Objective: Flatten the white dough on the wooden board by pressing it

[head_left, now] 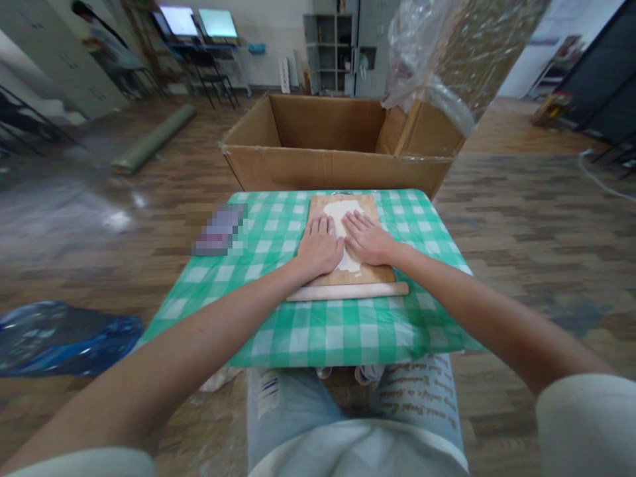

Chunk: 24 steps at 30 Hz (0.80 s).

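Note:
A thin sheet of white dough (342,207) lies on a wooden board (377,273), which rests on a table with a green and white checked cloth (278,331). My left hand (319,245) lies flat on the left part of the dough and the board, fingers stretched forward. Flat on the dough's right side is my right hand (368,240), its fingers spread toward the upper left. Both hands cover part of the sheet. A wooden rolling pin (348,291) lies crosswise along the board's near edge, touched by neither hand.
A blurred-out flat object (218,230) sits at the table's left edge. Just beyond the table stands a large open cardboard box (332,169) with plastic wrap (417,53). A blue plastic bag (69,338) is on the floor at left. Farther back, a person (109,46) sits.

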### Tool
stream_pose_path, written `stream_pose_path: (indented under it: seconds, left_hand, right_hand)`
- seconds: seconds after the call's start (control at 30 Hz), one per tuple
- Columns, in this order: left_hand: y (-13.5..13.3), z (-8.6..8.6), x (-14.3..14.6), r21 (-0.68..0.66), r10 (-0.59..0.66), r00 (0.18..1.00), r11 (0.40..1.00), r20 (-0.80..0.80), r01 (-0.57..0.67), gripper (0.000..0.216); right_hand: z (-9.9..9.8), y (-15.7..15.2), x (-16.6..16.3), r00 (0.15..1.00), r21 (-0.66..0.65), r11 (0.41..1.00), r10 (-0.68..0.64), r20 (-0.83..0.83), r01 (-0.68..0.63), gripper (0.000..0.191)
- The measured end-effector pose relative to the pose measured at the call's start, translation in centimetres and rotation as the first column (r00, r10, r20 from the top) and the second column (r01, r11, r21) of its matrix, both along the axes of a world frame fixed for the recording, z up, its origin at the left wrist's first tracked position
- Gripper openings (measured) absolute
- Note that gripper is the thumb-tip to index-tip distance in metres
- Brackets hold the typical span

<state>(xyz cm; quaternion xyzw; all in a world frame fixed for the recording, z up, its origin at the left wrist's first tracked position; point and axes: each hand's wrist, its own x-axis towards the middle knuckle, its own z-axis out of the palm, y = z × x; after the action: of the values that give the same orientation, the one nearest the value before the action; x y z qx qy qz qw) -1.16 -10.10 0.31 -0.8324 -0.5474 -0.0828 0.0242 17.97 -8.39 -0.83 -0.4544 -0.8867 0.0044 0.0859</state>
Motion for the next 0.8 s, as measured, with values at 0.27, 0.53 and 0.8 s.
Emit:
stream_pose_path:
  seconds: [0.27,0.53,0.8]
  left_hand:
    - [-0.1,0.1,-0.5,-0.077,-0.316,0.946,0.947,-0.069,0.311,0.073]
    - [-0.6,0.1,-0.4,-0.093,-0.235,0.971,0.969,-0.045,0.23,0.076]
    - [-0.2,0.1,-1.9,-0.122,-0.398,0.917,0.912,-0.035,0.392,0.078]
  right_hand:
    - [1.0,-0.6,0.0,0.996,0.0,0.998,0.062,0.06,-0.062,0.07]
    - [0.4,-1.2,0.8,0.991,-0.019,0.991,0.134,0.013,-0.133,0.072]
    - [-0.3,-0.9,2.2,0.999,-0.011,1.0,0.013,-0.035,-0.013,0.082]
